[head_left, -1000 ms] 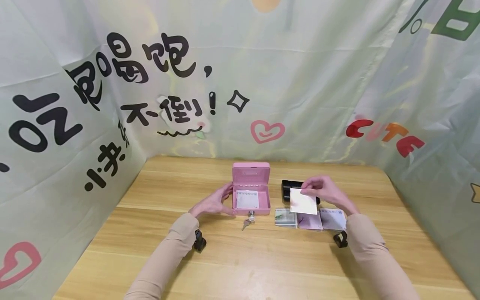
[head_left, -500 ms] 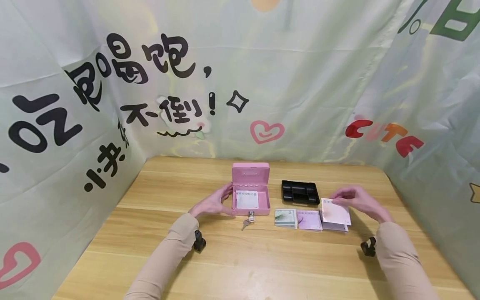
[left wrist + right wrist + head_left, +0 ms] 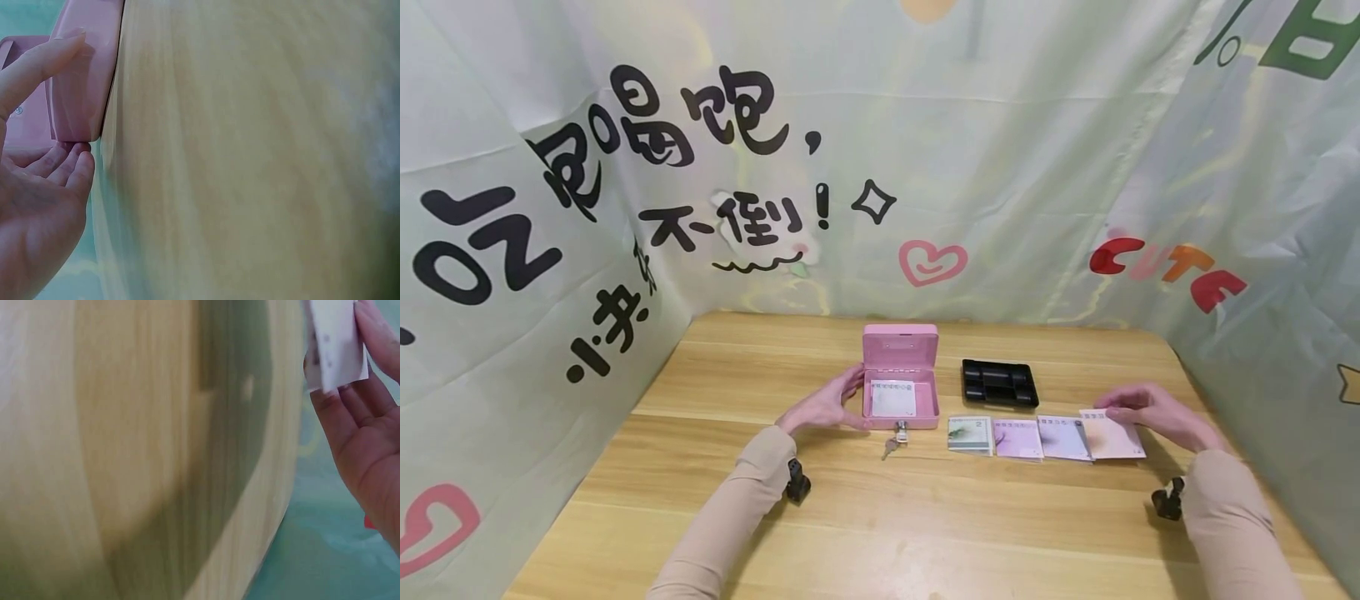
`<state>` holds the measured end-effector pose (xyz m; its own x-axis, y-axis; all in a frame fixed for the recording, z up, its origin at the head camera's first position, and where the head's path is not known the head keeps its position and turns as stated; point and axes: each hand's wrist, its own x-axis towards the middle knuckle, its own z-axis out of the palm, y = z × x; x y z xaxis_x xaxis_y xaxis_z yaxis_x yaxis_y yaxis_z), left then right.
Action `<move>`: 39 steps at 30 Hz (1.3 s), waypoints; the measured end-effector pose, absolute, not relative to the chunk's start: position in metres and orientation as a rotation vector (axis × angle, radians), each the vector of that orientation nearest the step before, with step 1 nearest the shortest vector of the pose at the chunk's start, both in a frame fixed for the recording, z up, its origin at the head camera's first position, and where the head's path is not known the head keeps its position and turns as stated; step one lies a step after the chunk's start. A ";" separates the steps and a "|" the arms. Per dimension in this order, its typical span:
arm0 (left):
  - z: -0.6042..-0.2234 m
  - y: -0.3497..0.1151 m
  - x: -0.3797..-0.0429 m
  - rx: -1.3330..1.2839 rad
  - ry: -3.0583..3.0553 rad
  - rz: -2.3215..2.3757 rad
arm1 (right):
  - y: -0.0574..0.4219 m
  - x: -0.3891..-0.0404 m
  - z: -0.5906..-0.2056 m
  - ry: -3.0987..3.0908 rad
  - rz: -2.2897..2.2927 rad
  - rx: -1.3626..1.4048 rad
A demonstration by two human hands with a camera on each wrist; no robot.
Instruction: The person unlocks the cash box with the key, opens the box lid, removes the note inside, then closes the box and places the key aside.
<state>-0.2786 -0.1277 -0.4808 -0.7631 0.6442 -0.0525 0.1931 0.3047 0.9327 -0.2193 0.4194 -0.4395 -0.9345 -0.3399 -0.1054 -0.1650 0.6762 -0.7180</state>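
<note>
A pink cash box (image 3: 901,422) stands with its lid up, a folded banknote (image 3: 893,398) inside. My left hand (image 3: 826,402) holds the box at its left end, thumb on the front face and fingers against the side in the left wrist view. My right hand (image 3: 1161,414) pinches a folded pinkish banknote (image 3: 1116,439) by its top edge at the right end of a row. That note (image 3: 337,344) shows between thumb and fingers in the right wrist view. Left of it lie a bluish note (image 3: 1064,439), a purple note (image 3: 1018,439) and a green note (image 3: 970,435).
A black compartment tray (image 3: 1000,384) lies behind the row of notes. At the box's front hangs a lock (image 3: 902,432) with a key (image 3: 890,448). Printed cloth walls (image 3: 1000,167) border the wooden table (image 3: 880,533) at the back and sides.
My right hand has carried the pinkish note from in front of the black tray rightward and down to the row's right end. The left hand has stayed at the box.
</note>
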 end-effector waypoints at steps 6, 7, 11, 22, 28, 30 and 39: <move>-0.480 -0.128 -0.279 0.750 2.153 1.455 | 0.427 -0.217 -0.445 2.685 -1.051 -0.372; -0.481 -0.128 -0.279 0.754 2.152 1.456 | 0.428 -0.216 -0.445 2.691 -1.048 -0.366; -0.482 -0.128 -0.280 0.748 2.154 1.457 | 0.433 -0.214 -0.449 2.715 -1.024 -0.346; -0.482 -0.128 -0.279 0.716 2.156 1.459 | 0.428 -0.212 -0.452 2.752 -1.008 -0.238; -0.482 -0.128 -0.279 0.705 2.170 1.452 | 0.425 -0.214 -0.451 2.754 -1.017 -0.191; -0.482 -0.128 -0.279 0.712 2.173 1.453 | 0.424 -0.214 -0.451 2.760 -1.024 -0.186; -0.481 -0.129 -0.279 0.769 2.164 1.453 | 0.422 -0.215 -0.454 2.766 -1.054 -0.168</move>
<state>-0.2791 -0.1294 -0.4814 -0.7582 0.6509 -0.0381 0.2108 0.3001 0.9303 -0.2153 0.4224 -0.4540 -0.9780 -0.1674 -0.1244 -0.0421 0.7427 -0.6683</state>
